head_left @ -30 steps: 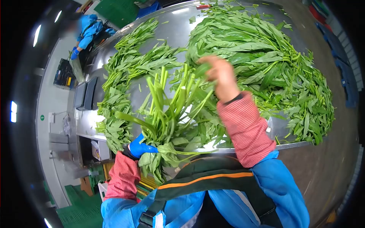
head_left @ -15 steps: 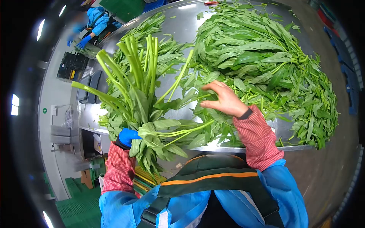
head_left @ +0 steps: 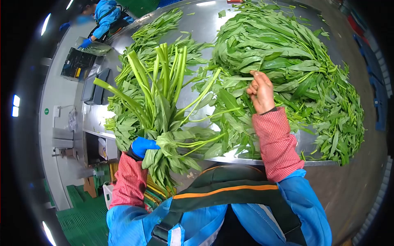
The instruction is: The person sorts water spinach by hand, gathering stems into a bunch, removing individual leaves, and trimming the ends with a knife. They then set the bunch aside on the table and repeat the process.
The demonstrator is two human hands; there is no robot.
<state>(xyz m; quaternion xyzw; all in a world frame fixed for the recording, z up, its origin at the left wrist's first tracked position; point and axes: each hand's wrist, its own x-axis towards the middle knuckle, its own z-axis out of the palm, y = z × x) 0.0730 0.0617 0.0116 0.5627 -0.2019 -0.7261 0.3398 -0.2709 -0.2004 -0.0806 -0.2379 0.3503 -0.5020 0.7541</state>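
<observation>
My left hand (head_left: 144, 147), in a blue glove, grips a bunch of water spinach (head_left: 161, 106) low among its leaves. The cut stems point up and away from me, and leaves droop below the glove. My bare right hand (head_left: 261, 91) is closed in a pinch on a water spinach leaf (head_left: 267, 61) with a thin stalk, in front of the large pile. That large pile of water spinach (head_left: 283, 45) covers the right side of the metal table (head_left: 199, 26). Behind the bunch lies a smaller heap of water spinach (head_left: 135, 61) on the left.
A co-worker (head_left: 107, 20) in blue stands at the far left, with a gloved hand on a bagged bundle (head_left: 93, 48). Black crates (head_left: 78, 63) and a grey device (head_left: 96, 87) sit on the left. Green crates (head_left: 82, 223) stand on the floor at lower left.
My right hand has moved up and right, from spread fingers to a pinch on a leaf. My left hand still holds the bunch, shifted slightly right.
</observation>
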